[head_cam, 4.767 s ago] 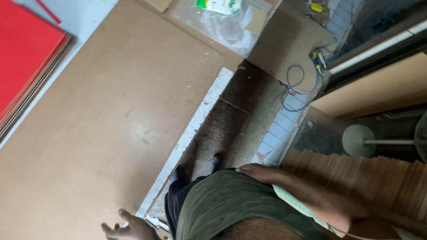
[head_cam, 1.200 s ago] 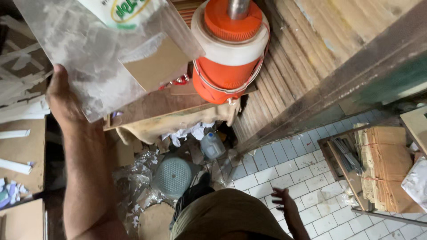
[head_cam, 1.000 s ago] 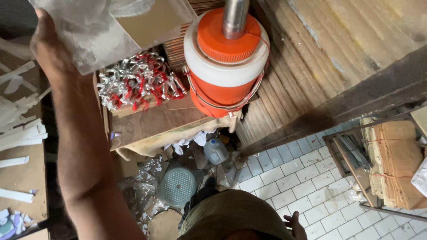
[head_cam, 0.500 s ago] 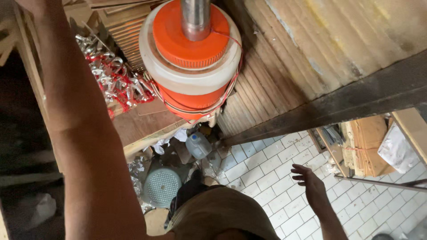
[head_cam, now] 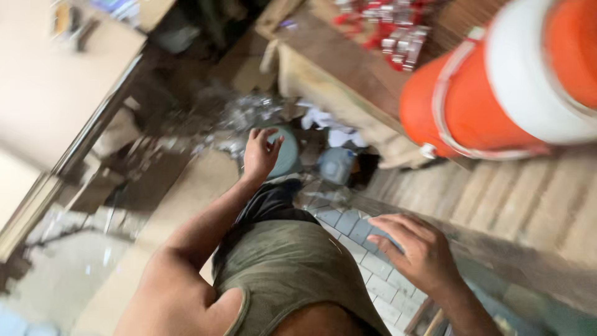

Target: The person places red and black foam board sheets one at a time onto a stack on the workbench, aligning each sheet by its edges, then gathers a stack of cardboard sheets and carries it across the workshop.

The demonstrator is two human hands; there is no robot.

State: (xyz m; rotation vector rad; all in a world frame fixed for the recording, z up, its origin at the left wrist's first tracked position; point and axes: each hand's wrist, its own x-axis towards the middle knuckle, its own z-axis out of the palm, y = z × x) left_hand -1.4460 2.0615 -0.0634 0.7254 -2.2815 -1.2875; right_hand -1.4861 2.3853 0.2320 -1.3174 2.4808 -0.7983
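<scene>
a heap of small red-and-silver packets point(head_cam: 398, 34) lies at the top of the view on a brown wooden bench point(head_cam: 348, 68), just left of a big orange-and-white drum point(head_cam: 497, 93). the packets are blurred, so their shape is hard to tell. crumpled clear plastic wrapping point(head_cam: 245, 115) lies on the floor below the bench. no labels, signs or screens can be made out.

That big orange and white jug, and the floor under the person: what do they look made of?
The jug looks like smooth moulded plastic: its orange body and white band have an even, slightly glossy colour. The floor seems to be small pale glazed tiles, judging by the regular brick-like grid of joints. Blur leaves both uncertain.
</scene>
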